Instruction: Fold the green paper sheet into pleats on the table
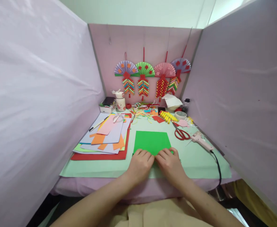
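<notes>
A bright green sheet of paper point(151, 142) lies flat on the table in front of me. Along its near edge, my left hand point(140, 162) and my right hand point(169, 160) sit side by side, almost touching at the thumbs. Both have their fingers curled and pressed onto that edge. The edge itself is mostly hidden under my fingers, so I cannot tell whether it is folded there. To the right of the sheet lie red-handled scissors point(182, 134) and a pale glue gun point(202, 141) with a black cord.
Stacked coloured paper point(110, 132) with a pen point(98, 124) is at left. Paper scraps point(143, 113), a yellow folded-paper strip point(168, 116), a tape roll point(180, 115) and a bottle point(120, 102) stand at the back. Paper fan ornaments point(145, 69) hang on the back panel. Draped walls point(233, 78) flank both sides.
</notes>
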`<state>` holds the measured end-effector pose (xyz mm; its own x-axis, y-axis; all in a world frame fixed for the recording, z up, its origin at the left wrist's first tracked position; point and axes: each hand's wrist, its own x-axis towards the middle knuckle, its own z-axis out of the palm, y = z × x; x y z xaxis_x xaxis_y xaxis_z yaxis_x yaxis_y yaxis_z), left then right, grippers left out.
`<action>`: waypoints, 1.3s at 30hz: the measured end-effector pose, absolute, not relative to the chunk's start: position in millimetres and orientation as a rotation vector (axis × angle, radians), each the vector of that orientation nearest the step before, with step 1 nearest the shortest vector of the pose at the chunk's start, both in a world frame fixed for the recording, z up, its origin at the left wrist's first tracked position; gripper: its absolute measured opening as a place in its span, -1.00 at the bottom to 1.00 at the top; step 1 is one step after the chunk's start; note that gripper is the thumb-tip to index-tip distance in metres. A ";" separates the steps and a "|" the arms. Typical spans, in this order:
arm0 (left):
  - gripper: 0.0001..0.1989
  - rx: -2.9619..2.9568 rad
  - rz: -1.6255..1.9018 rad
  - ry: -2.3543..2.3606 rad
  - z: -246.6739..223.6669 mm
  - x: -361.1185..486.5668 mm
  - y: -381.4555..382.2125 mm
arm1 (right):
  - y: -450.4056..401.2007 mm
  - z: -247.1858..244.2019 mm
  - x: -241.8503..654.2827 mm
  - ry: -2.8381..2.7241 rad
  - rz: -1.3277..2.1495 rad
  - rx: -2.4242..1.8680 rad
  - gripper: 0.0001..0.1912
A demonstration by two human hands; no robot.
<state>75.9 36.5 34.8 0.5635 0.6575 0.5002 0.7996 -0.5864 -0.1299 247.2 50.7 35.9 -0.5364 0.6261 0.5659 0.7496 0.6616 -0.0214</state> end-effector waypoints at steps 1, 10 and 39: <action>-0.84 -2.447 -0.581 -1.173 39.3 75.0 37.8 | 52.1 40.5 246.9 -2.342 -0.330 -1.041 -0.81; -0.76 -2.302 -0.643 -0.987 83.5 58.0 43.5 | 62.0 81.2 258.9 -2.356 -0.568 -0.883 -0.75; -0.78 -2.417 -0.671 -0.931 178.2 19.0 -84.2 | -29.3 160.9 324.2 -2.572 -0.340 -0.539 -0.78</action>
